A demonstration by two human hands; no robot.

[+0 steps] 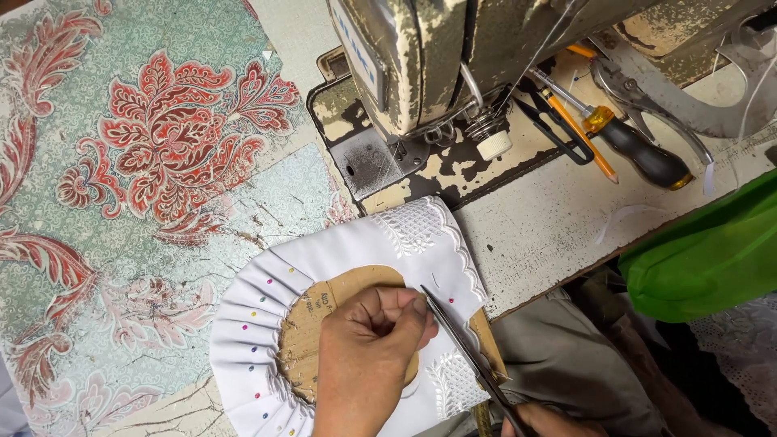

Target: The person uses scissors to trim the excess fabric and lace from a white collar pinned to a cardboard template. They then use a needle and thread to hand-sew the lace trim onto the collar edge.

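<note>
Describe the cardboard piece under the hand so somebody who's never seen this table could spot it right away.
Start at the worn sewing machine at the top, then drop to the pleated white fabric at the table's near edge. The cardboard piece lies on it, under the left hand. It is the only brown, curved, flat shape, ringed by coloured pin heads.

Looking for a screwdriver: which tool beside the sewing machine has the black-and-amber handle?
The screwdriver, between the orange pencil and the grey pliers.

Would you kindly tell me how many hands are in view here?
2. The left hand presses on the cardboard disc over the pleated white fabric; the right hand, mostly cut off at the bottom edge, holds scissors. No other hands show.
</note>
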